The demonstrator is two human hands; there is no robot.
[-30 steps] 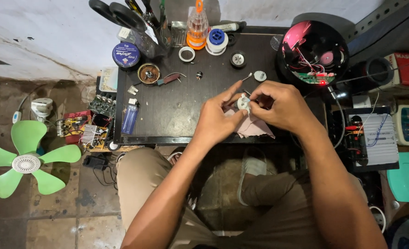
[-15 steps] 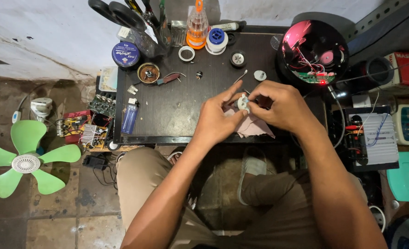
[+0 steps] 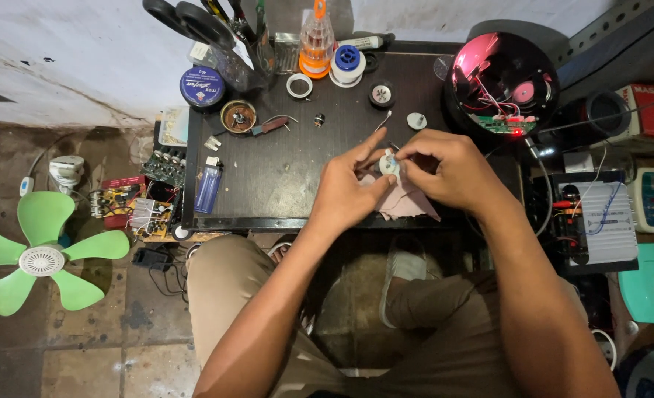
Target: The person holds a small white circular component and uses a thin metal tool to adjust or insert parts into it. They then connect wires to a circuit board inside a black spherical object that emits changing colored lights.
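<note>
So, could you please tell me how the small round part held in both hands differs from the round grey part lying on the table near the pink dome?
The small white round part is pinched between the left hand and right hand, lifted above a pink cloth; the grey disc lies alone on the dark table, touched by nothing. The held part looks whiter, the disc duller and flatter. Both are small and round.
</note>
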